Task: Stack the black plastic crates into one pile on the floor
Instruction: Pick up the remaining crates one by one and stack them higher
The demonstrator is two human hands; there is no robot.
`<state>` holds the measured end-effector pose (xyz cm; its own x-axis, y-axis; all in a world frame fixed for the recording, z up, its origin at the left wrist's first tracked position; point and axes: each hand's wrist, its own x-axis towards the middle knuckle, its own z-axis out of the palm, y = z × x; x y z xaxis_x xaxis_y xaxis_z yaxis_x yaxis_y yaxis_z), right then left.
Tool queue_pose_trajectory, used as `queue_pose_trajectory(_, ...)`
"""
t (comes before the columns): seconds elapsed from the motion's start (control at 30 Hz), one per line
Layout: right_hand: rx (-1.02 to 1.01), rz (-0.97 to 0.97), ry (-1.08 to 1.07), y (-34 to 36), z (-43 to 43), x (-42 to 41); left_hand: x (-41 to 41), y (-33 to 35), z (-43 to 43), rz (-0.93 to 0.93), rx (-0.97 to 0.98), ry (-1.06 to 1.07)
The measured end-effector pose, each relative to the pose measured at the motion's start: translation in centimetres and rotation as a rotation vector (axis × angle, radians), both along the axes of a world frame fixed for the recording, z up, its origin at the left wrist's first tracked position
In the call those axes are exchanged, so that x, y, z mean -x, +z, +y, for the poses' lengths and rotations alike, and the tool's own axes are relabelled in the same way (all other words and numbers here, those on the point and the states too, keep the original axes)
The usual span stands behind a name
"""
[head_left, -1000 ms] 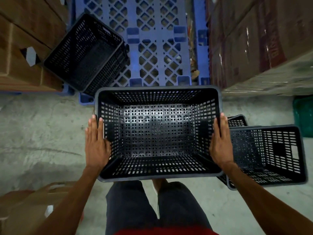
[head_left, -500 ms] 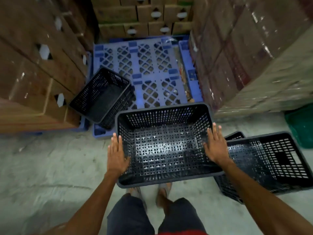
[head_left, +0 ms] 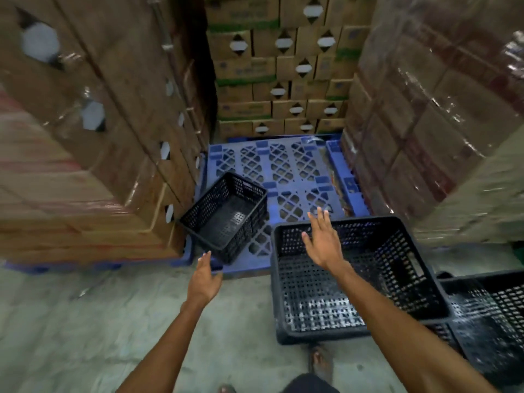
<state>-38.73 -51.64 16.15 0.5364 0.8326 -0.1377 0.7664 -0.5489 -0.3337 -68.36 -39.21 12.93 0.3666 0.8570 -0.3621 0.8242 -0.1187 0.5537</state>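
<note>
Reaching empty, fingers straight, left hand (head_left: 204,279) and right hand (head_left: 323,246) aimed for the tilted crate (head_left: 226,219) at the near corner of the blue pallet (head_left: 286,168), probably the next pick; the big crate (head_left: 377,282) sat just before that pallet.

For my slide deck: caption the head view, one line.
Left hand and right hand, both open, extend toward the crate on the blue pallet.

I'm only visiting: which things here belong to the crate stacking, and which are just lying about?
Part of the job:
- tilted crate at the left
- near crate by the right hand
- far-right crate
- left hand, open and empty

Just lying about:
- blue pallet
- cardboard boxes stacked on three sides
</note>
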Motion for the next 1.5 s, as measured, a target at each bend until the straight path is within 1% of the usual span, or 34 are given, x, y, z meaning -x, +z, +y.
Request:
queue_pose_trajectory(0.03,-0.004,0.02,0.018,0.2,2.2,3.3,3.0,0.7,1.4,0.007,0.035,0.054)
queue_pose_trajectory(0.07,-0.01,0.022,0.04,0.5,3.1,4.0,3.1,1.0,2.0,-0.01,0.053,0.086)
queue_pose_trajectory(0.27,0.009,0.053,0.127,-0.1,9.5,13.2,9.2,0.6,6.4,-0.049,0.119,0.154)
queue_pose_trajectory(0.37,0.054,0.049,0.19,-1.4,11.8,15.4,10.6,-0.8,8.5,-0.086,0.157,0.213)
queue_pose_trajectory(0.5,0.081,0.037,0.216,-3.3,15.0,15.6,10.7,-2.4,10.6,-0.122,0.187,0.275)
queue_pose_trajectory(0.73,0.117,0.077,0.192,-8.6,25.3,11.0,6.7,-6.7,17.2,-0.118,0.256,0.292)
queue_pose_trajectory(0.83,0.17,0.116,0.172,-11.9,30.2,8.5,4.1,-8.5,20.8,-0.136,0.325,0.377)
queue_pose_trajectory(0.93,0.243,0.185,0.16,-15.9,34.6,6.1,1.4,-11.6,24.5,-0.052,0.439,0.442)
queue_pose_trajectory(1.0,0.247,0.183,0.177,-18.7,37.0,4.5,0.1,-13.7,26.5,-0.011,0.497,0.471)
queue_pose_trajectory(1.07,0.26,0.173,0.208,-23.5,40.6,1.9,-2.0,-18.0,29.6,0.029,0.54,0.519)
queue_pose_trajectory(1.1,0.266,0.156,0.209,-25.3,42.1,0.9,-2.8,-19.7,30.8,0.053,0.549,0.557)
queue_pose_trajectory(1.17,0.274,0.133,0.199,-31.5,45.5,-2.0,-5.4,-25.9,33.3,0.11,0.561,0.645)
queue_pose_trajectory(1.2,0.252,0.114,0.19,-32.9,46.6,-2.8,-6.1,-26.9,34.2,0.115,0.552,0.694)
queue_pose_trajectory(1.23,0.261,0.094,0.192,-35.9,48.0,-4.0,-7.3,-30.1,35.3,0.122,0.547,0.743)
queue_pose_trajectory(1.37,0.238,-0.027,0.195,-43.9,52.8,-8.1,-10.3,-38.1,38.9,0.113,0.526,0.989)
queue_pose_trajectory(1.5,0.171,-0.179,0.19,-49.0,58.4,-12.0,-11.5,-43.5,41.6,0.074,0.424,1.246)
